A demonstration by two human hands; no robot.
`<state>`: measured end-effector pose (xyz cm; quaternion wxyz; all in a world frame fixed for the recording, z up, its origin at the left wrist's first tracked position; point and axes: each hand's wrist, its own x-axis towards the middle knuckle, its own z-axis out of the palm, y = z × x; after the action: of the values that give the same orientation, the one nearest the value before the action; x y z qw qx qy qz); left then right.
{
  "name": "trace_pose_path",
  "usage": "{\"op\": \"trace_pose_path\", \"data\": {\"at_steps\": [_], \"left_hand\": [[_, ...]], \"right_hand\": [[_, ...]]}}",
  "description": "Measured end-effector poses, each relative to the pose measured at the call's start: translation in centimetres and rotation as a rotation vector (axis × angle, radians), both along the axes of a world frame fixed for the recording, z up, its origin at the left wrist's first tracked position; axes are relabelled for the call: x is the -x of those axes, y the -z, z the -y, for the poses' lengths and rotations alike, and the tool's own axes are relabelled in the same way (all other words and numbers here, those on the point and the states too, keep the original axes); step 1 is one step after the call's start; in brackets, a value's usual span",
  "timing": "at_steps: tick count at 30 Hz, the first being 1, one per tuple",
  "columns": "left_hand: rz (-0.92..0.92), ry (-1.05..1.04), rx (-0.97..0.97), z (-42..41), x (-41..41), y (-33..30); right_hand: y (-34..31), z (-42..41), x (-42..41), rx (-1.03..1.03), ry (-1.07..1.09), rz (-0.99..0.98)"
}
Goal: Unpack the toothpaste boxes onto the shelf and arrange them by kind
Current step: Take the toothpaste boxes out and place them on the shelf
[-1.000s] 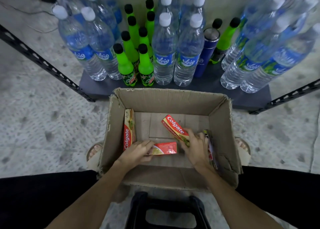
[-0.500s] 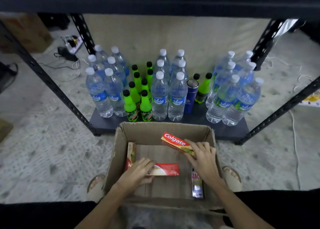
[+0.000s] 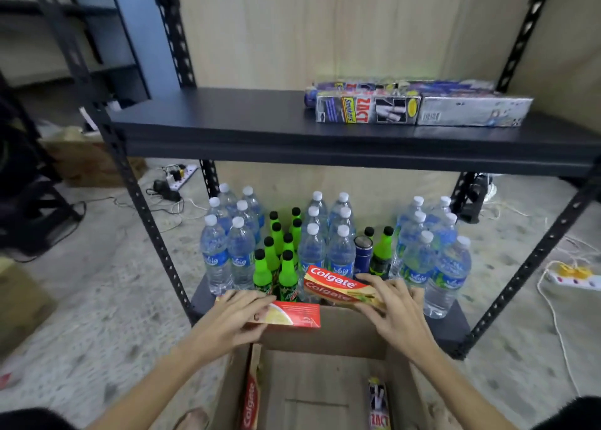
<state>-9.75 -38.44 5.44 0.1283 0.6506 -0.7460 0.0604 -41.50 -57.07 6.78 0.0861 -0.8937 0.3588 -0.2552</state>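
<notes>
Cardboard box (image 3: 322, 394) is cut off by the bottom edge; one Colgate box (image 3: 251, 397) leans on its left wall and one Zact box (image 3: 379, 407) on its right wall, both partly out of frame. Above the box's far rim, left hand (image 3: 232, 320) grips a red toothpaste box (image 3: 287, 314), fingers over its left end, label hidden. Right hand (image 3: 398, 312) grips a Colgate pair (image 3: 338, 287), fingers wrapped over the right end, left end sticking out. Behind: bottles (image 3: 312, 250) on the lower shelf. Upper shelf (image 3: 227, 120) carries Zact boxes (image 3: 419, 102) at right, rear ones blurred.
</notes>
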Motion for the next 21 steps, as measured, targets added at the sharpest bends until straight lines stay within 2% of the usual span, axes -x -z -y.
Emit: {"op": "trace_pose_path", "data": {"at_steps": [5, 12, 16, 21], "left_hand": [[0.076, 0.026, 0.067, -0.1, -2.4, -8.9], [0.092, -0.037, 0.154, -0.1, -7.1, -20.3], [0.051, -0.068, 0.221, 0.0, -9.6, -26.4], [-0.021, -0.077, 0.245, 1.9, -12.8, -31.7]], "right_hand": [[-7.0, 1.1, -1.4, 0.097, -0.034, 0.066], [-19.0, 2.0, -4.6, 0.19, -0.127, 0.167], [-24.5, 3.2, -7.0, 0.249, -0.14, 0.242], [-29.7, 5.8, -11.1, 0.328, -0.168, 0.222]]}}
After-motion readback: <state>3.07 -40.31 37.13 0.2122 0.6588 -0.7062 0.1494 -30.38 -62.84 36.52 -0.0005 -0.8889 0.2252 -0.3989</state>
